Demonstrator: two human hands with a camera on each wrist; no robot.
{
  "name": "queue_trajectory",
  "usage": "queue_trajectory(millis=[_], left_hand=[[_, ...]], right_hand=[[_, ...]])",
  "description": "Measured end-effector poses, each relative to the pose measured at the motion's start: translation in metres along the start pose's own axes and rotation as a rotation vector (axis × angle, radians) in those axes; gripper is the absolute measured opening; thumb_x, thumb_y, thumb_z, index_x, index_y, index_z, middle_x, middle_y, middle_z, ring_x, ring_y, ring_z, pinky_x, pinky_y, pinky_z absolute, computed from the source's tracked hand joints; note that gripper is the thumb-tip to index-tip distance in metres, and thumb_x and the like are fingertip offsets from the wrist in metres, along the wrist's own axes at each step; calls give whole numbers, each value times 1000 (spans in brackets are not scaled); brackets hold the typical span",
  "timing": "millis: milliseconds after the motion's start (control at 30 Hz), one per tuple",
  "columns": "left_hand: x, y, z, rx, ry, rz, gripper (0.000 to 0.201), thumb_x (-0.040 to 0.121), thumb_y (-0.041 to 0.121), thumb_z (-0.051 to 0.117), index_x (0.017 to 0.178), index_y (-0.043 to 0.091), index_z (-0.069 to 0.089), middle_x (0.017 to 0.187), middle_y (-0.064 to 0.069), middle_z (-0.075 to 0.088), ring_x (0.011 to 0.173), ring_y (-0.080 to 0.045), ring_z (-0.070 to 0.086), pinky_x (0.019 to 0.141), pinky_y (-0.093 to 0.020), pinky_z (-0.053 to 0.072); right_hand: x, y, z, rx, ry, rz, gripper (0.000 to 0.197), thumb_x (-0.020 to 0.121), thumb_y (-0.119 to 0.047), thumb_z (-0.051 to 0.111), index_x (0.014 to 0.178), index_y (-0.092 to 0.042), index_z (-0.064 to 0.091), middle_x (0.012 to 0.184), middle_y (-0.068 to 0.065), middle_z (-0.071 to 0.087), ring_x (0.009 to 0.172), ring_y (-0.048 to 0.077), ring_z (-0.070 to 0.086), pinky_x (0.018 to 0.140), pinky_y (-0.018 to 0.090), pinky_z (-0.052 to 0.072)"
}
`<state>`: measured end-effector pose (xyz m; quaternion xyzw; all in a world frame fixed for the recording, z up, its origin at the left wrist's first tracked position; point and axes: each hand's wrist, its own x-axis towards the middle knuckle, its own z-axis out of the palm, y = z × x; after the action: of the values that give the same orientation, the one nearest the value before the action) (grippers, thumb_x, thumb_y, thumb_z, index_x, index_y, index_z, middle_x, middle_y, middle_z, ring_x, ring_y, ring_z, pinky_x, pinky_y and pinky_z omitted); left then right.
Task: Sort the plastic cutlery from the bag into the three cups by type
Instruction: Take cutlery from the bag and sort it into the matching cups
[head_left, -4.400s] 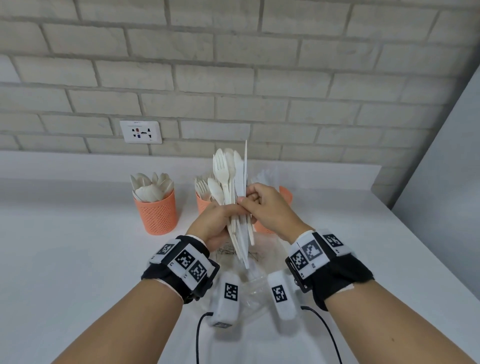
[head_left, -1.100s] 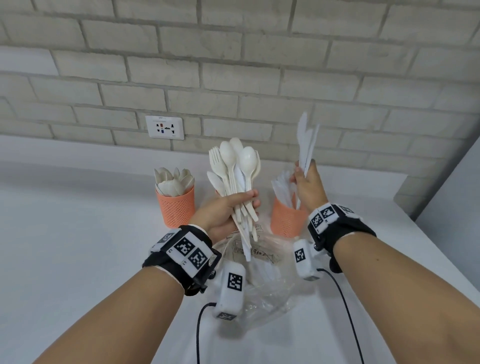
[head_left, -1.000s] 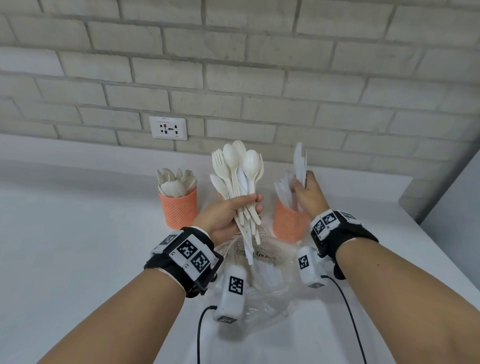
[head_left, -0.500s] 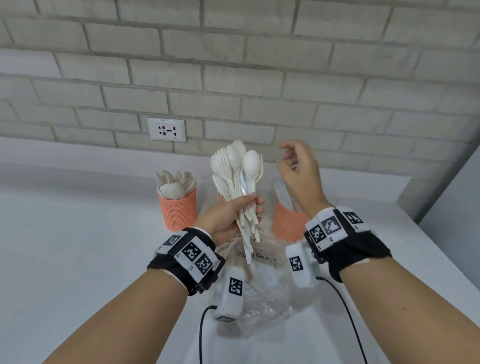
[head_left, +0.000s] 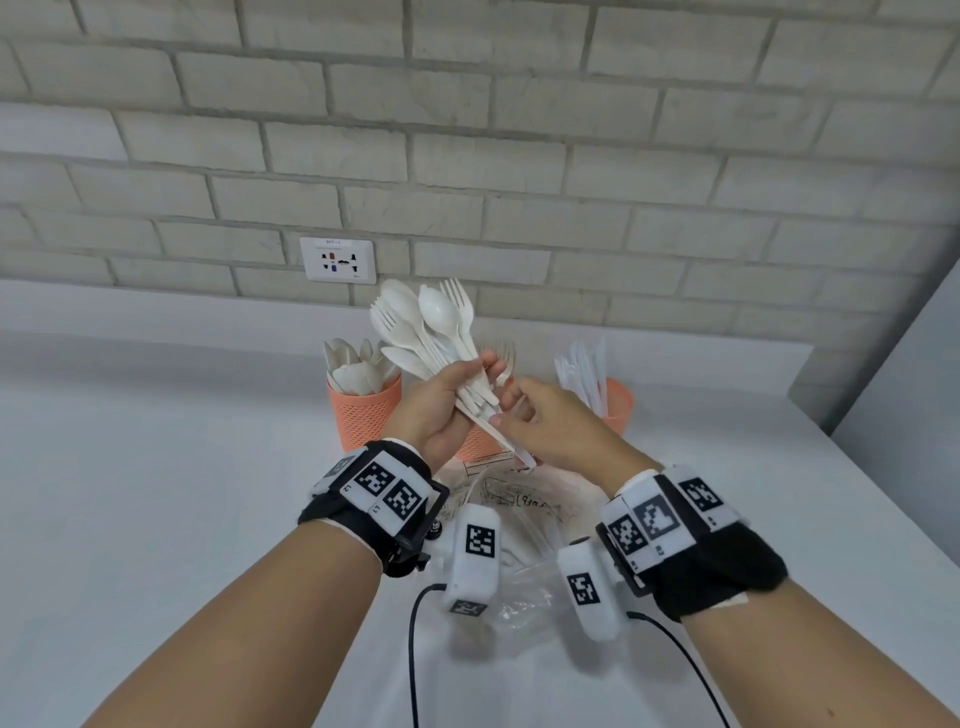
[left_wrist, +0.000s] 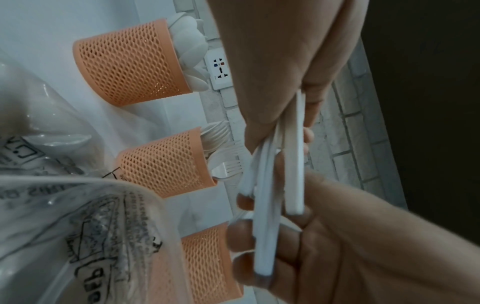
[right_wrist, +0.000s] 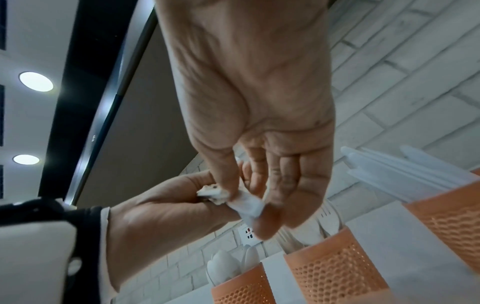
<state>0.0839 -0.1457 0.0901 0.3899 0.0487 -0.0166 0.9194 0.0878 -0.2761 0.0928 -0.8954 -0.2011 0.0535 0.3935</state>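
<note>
My left hand (head_left: 464, 382) grips a bundle of white plastic spoons and forks (head_left: 426, 322), heads up and leaning left. My right hand (head_left: 506, 411) pinches the lower handle ends (right_wrist: 246, 202) between thumb and fingers; the left wrist view shows those handles (left_wrist: 267, 205) crossing both hands. Three orange mesh cups stand behind. The left cup (head_left: 363, 410) holds spoons. The middle cup (head_left: 475, 447), mostly hidden by my hands, holds forks (left_wrist: 223, 156). The right cup (head_left: 618, 405) holds knives (head_left: 582, 374). The clear plastic bag (head_left: 519, 514) lies below my wrists.
The white counter (head_left: 156, 493) runs left and right of the cups. A brick wall with a white socket (head_left: 337, 260) stands close behind them. A grey panel (head_left: 909, 389) borders the right side. Black cables (head_left: 415, 649) trail from the wrist cameras.
My right hand dropped its knives into the right cup, opened, then came back left and now pinches the bundle's handle ends. The bundle has tilted to the left.
</note>
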Motion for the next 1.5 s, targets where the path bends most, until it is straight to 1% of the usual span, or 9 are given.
queue_trajectory(millis=[133, 300, 400, 533, 600, 767, 1300, 1400, 1500], left_hand=[[-4, 4, -3, -19, -44, -33, 18, 94, 3, 45, 81, 3, 57, 59, -4, 62, 55, -10, 65, 83, -35, 48], [-6, 6, -7, 29, -48, -56, 14, 93, 5, 47, 84, 6, 58, 57, -1, 60, 56, -9, 62, 77, -27, 51], [-3, 6, -10, -39, -32, -53, 15, 93, 3, 47, 82, 4, 58, 59, -2, 60, 58, -9, 60, 91, -32, 47], [-7, 7, -5, -132, -2, -30, 20, 95, 2, 44, 77, 3, 54, 55, -3, 59, 47, -8, 60, 53, -24, 55], [-10, 8, -2, -156, 11, -33, 21, 95, 2, 45, 76, 2, 54, 58, -5, 57, 49, -9, 60, 47, -23, 54], [-9, 8, 1, -238, 98, -27, 14, 94, -1, 46, 82, 1, 54, 78, -8, 53, 70, -11, 53, 42, -24, 52], [4, 11, -13, -181, 97, 93, 14, 93, 0, 49, 81, 4, 55, 55, -1, 61, 47, -7, 61, 51, -23, 55], [4, 8, -15, -157, 78, 113, 18, 94, 1, 47, 79, 4, 56, 58, -1, 57, 53, -8, 60, 52, -25, 55], [3, 4, -11, -99, 34, 119, 22, 96, 1, 44, 76, 4, 54, 58, -1, 53, 49, -8, 60, 48, -23, 54]], right_hand=[[-5, -2, 0, 147, -101, 73, 18, 92, -19, 55, 108, -9, 52, 90, 8, 61, 74, 30, 69, 78, 47, 57], [-12, -1, 0, 221, -146, 79, 17, 96, -12, 49, 111, -10, 57, 80, 6, 62, 62, 16, 66, 64, 27, 56], [-14, 1, -2, 268, -153, 90, 23, 94, -12, 52, 117, -15, 57, 84, 7, 59, 68, 20, 66, 65, 28, 54], [-15, 5, -8, 247, -80, 71, 24, 93, -7, 52, 115, -15, 55, 69, -3, 52, 64, 16, 60, 56, 22, 45], [-16, 8, -11, 300, -80, 73, 18, 93, -5, 52, 106, -17, 55, 68, -2, 51, 63, 15, 58, 55, 22, 42], [-17, 19, -16, 370, -93, 48, 28, 89, 3, 55, 94, -24, 53, 76, 1, 52, 59, 12, 60, 54, 21, 45], [-18, 30, -15, 210, -270, 43, 16, 93, -2, 50, 98, -17, 54, 72, 2, 64, 54, 8, 57, 55, 20, 46], [-21, 25, -9, 143, -359, 85, 19, 96, -6, 45, 90, -22, 51, 77, 3, 62, 62, 12, 57, 67, 28, 48], [-21, 16, 6, 47, -309, 54, 12, 100, -23, 39, 98, -33, 46, 72, -3, 50, 59, 9, 44, 60, 25, 39]])
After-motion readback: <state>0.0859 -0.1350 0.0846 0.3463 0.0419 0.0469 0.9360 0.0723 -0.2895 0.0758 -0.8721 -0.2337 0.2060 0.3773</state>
